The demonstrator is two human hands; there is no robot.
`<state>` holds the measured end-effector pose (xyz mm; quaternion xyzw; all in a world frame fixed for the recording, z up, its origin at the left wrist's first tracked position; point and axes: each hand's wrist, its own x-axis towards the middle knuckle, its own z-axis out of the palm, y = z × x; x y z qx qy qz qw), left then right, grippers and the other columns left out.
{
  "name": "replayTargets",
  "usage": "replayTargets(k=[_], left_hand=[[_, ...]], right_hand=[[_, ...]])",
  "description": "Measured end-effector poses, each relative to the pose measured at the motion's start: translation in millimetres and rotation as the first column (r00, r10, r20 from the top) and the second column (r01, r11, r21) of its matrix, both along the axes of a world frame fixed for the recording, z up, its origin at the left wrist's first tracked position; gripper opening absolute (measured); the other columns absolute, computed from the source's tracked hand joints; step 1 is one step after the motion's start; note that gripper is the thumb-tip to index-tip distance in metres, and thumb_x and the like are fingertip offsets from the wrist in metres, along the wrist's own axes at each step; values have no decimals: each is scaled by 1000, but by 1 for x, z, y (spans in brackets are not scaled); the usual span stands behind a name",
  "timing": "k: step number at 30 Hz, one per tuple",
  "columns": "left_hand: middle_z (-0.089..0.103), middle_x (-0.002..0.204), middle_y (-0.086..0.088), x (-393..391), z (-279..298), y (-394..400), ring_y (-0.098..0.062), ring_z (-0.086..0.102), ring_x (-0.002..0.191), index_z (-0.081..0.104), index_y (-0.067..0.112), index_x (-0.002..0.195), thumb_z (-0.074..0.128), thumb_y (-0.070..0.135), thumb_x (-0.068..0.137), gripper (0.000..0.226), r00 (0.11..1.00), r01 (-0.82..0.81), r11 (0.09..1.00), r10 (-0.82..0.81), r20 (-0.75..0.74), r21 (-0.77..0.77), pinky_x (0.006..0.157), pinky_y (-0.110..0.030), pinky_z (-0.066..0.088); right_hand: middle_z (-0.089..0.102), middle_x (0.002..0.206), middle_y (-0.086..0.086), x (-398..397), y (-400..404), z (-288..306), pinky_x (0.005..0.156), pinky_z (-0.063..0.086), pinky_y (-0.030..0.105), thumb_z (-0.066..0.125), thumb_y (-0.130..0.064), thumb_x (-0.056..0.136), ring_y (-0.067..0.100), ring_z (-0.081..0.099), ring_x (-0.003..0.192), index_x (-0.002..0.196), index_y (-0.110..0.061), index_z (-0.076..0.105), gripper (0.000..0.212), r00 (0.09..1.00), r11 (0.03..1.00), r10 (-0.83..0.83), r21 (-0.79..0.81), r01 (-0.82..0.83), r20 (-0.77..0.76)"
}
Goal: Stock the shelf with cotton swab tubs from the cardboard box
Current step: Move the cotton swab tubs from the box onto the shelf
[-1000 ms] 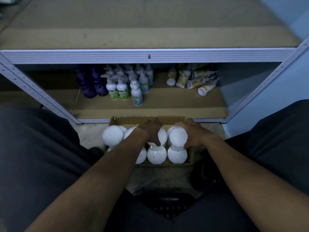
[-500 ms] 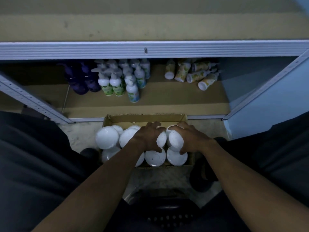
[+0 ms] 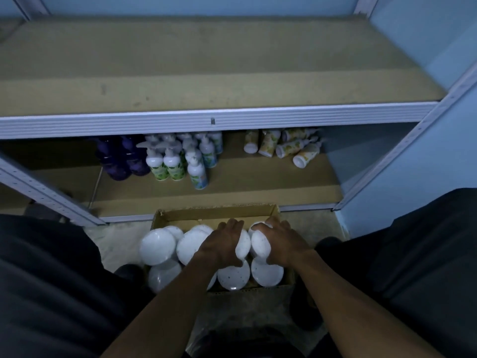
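Note:
A cardboard box (image 3: pixel 214 213) stands on the floor in front of the shelf, packed with several round white-lidded cotton swab tubs (image 3: pixel 157 246). My left hand (image 3: pixel 222 245) curls round one tub (image 3: pixel 244 245) in the middle of the box. My right hand (image 3: pixel 282 242) grips the neighbouring tub (image 3: pixel 259 245) just to the right. Both tubs sit a little higher than the ones in front of them. The fingers cover the tubs' far sides. A wide bare shelf board (image 3: pixel 206 73) lies above.
The lower shelf holds purple bottles (image 3: pixel 121 161), white pump bottles (image 3: pixel 178 161) and toppled yellow-patterned tubes (image 3: pixel 284 146). Grey metal uprights (image 3: pixel 46 195) flank the shelf. A blue wall (image 3: pixel 426 156) is on the right. My dark-clothed knees frame the box.
The view has tilted up, showing more of the upper shelf. Both hands stay closed round the same two tubs in the box, which have risen slightly.

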<state>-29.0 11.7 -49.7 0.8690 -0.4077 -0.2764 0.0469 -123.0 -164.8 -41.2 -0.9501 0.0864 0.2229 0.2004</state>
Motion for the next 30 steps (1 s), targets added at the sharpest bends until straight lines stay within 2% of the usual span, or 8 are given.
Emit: replayTargets(k=[5, 9, 13, 18, 23, 26, 28, 30], left_hand=[[27, 151, -12, 0, 16, -3, -33, 36, 133, 23, 8, 152, 82, 43, 72, 105, 999, -16, 997, 14, -35, -73, 107, -39, 35], [34, 144, -13, 8, 48, -10, -32, 41, 129, 32, 7, 147, 79, 40, 76, 91, 999, 39, 993, -42, -20, -114, 103, -39, 39], [41, 137, -11, 15, 89, -11, -32, 47, 119, 41, 9, 141, 83, 37, 72, 86, 998, 60, 984, -54, 38, -170, 96, -42, 44], [47, 134, -9, 25, 146, -13, -28, 50, 118, 49, 16, 136, 84, 43, 69, 80, 989, 119, 968, -96, 111, -223, 95, -40, 45], [49, 128, -5, 32, 207, -17, -26, 52, 115, 53, 21, 130, 84, 43, 69, 72, 978, 159, 944, -109, 179, -290, 92, -42, 48], [54, 120, 0, 33, 251, -25, -20, 54, 109, 58, 26, 121, 83, 49, 66, 64, 961, 195, 922, -111, 254, -335, 86, -37, 49], [57, 115, 3, 36, 281, -34, -18, 56, 104, 59, 33, 115, 80, 57, 62, 62, 939, 209, 921, -96, 329, -327, 85, -36, 49], [58, 113, 5, 42, 309, -43, -18, 57, 102, 59, 36, 116, 77, 62, 61, 64, 924, 220, 923, -92, 372, -316, 86, -37, 50]], right_hand=[[28, 150, 0, -1, -7, 15, 99, 41, 37, 79, -34, 75, 31, 35, 130, 146, -41, 35, 83, 999, 999, -42, 25, 42, -12], [25, 152, 2, 6, -16, 44, 108, 38, 39, 80, -34, 75, 32, 31, 135, 151, -37, 31, 91, 998, 997, -68, 39, 68, -14], [29, 145, 3, 10, -23, 84, 105, 42, 43, 81, -40, 73, 33, 32, 131, 149, -41, 32, 91, 996, 995, -91, 33, 91, 12], [31, 147, 4, 13, -32, 137, 107, 42, 38, 82, -38, 74, 24, 34, 137, 154, -36, 30, 96, 989, 991, -112, 88, 103, 96], [37, 147, 4, 12, -41, 201, 104, 43, 36, 82, -42, 71, 23, 39, 134, 150, -39, 37, 91, 976, 996, -91, 19, 89, 200], [53, 132, -2, 10, -48, 249, 95, 49, 37, 83, -44, 67, 20, 51, 121, 137, -41, 52, 77, 957, 997, -77, 12, 76, 281], [59, 128, -9, 9, -54, 280, 89, 48, 31, 84, -44, 65, 15, 55, 116, 133, -43, 58, 72, 931, 996, -75, -16, 87, 356], [59, 133, -10, 9, -61, 309, 88, 45, 26, 83, -46, 65, 12, 55, 116, 135, -42, 59, 74, 907, 992, -86, -52, 118, 413]])
